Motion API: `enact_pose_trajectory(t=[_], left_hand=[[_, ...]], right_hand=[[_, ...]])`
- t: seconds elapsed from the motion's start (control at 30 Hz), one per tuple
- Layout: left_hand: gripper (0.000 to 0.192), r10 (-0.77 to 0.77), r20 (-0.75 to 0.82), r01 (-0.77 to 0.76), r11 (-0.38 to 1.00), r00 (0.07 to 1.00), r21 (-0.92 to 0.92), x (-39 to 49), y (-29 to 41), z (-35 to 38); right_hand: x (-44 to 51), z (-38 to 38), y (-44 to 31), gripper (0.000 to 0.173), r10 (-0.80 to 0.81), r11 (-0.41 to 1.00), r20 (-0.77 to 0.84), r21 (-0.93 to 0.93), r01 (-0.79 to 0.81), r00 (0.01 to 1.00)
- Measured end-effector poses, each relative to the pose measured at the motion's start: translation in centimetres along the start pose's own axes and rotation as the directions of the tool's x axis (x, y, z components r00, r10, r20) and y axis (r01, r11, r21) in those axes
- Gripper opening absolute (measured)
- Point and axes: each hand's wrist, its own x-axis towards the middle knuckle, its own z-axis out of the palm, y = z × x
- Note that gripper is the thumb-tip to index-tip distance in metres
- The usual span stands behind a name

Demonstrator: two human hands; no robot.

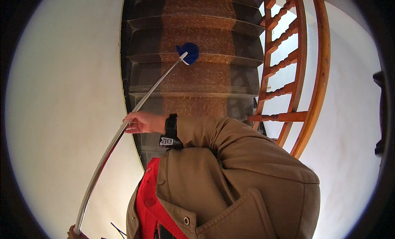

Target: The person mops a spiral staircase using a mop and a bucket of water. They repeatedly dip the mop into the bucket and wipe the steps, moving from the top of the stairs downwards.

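Observation:
A mop with a shiny metal pole (pixel 106 155) slants across the left side of the view. Its blue mop head (pixel 192 52) rests at the edge of a stair step, on the reddish-brown middle strip. My right hand (pixel 143 122) grips the pole partway along, palm side partly visible. A black band (pixel 171 125) with a printed tag circles that wrist. Low at the left rim, my left hand (pixel 76 233) is closed around the pole's near end and is partly cut off by the picture's edge.
Dark stone stairs (pixel 247 49) with a reddish-brown centre strip (pixel 197 75) fill the upper middle. A white wall (pixel 68 85) borders them on the left, near the pole. Along the right runs a wooden handrail (pixel 322 60) with turned balusters (pixel 282 64).

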Motion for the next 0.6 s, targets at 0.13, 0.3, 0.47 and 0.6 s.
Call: enact_pose_trajectory(t=[0.13, 0.3, 0.47, 0.6], left_hand=[[0.008, 0.058, -0.175, -0.049, 0.997, 0.983, 0.055, 3.1, 3.0, 2.0], [0.028, 0.125, 0.019, -0.124, 0.99, 0.992, -0.072, 7.3, 6.4, 2.6], [0.019, 0.326, -0.122, -0.335, 0.94, 0.937, -0.065, 9.5, 13.0, 4.0], [0.019, 0.349, -0.143, -0.368, 0.92, 0.926, -0.134, 11.5, 13.4, 4.6]], right_hand=[[0.0, -3.1, -3.1, 0.031, -0.065, 0.989, -0.02, 0.134, 0.067, 0.998], [-0.8, -7.9, -4.2, 0.04, -0.158, 0.971, -0.163, 0.154, 0.183, 0.974], [-5.6, -13.9, -6.2, 0.032, -0.216, 0.931, -0.338, 0.21, 0.297, 0.916], [-8.3, -14.3, -5.2, 0.034, -0.231, 0.927, -0.273, 0.228, 0.296, 0.934]])
